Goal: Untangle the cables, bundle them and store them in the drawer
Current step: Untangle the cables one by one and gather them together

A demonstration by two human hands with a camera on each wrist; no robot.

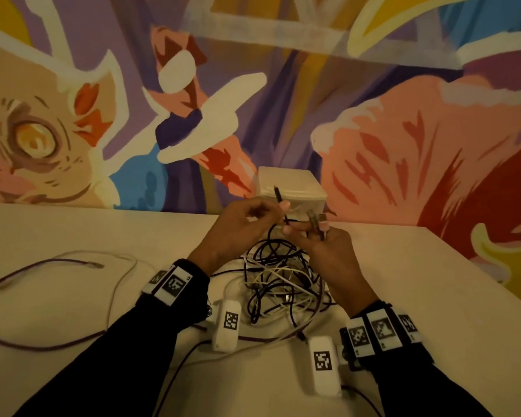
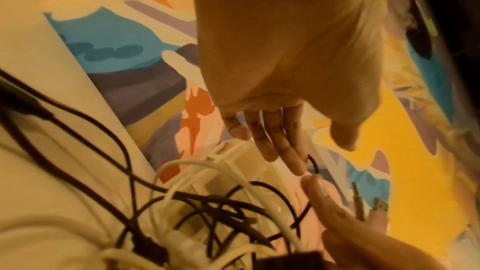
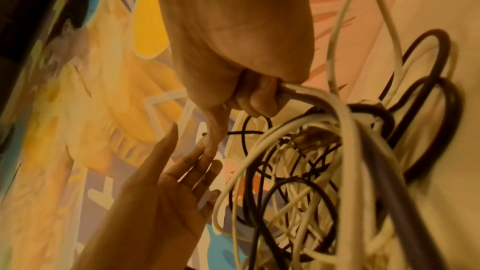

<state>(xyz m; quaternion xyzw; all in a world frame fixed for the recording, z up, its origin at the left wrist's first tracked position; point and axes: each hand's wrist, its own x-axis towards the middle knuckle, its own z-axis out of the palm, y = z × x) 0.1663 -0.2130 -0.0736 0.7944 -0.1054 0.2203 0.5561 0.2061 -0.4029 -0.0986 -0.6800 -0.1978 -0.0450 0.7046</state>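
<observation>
When scanned for writing, yields only square black-and-white codes: on the wrist bands (image 1: pixel 173 284), on a white pod (image 1: pixel 227 325) lying by the left forearm, and on a second white pod (image 1: pixel 324 364) by the right. No words or brand legible anywhere.

Left hand (image 1: pixel 244 224): raised above the table (image 1: pixel 433 296), thumb and forefinger pinching a thin black cable (image 1: pixel 283 215), plug end poking upward past the fingertips, other fingers loose and nearly straight. Right hand (image 1: pixel 322 248): just beside the left, fingers curled round several cable ends (image 1: pixel 316 221), forefinger stretched out to meet the left fingertips.

Tangle of cables (image 1: pixel 280 281): black, white and purple strands heaped on the table directly beneath and between both hands, held strands running down into it. Drawer unit (image 1: pixel 292 188): pale box just behind the hands, against the painted mural (image 1: pixel 403 145); front hidden by the fingers, so open or closed cannot be told. Purple cable (image 1: pixel 42 266): lying loose, well off to the left.
</observation>
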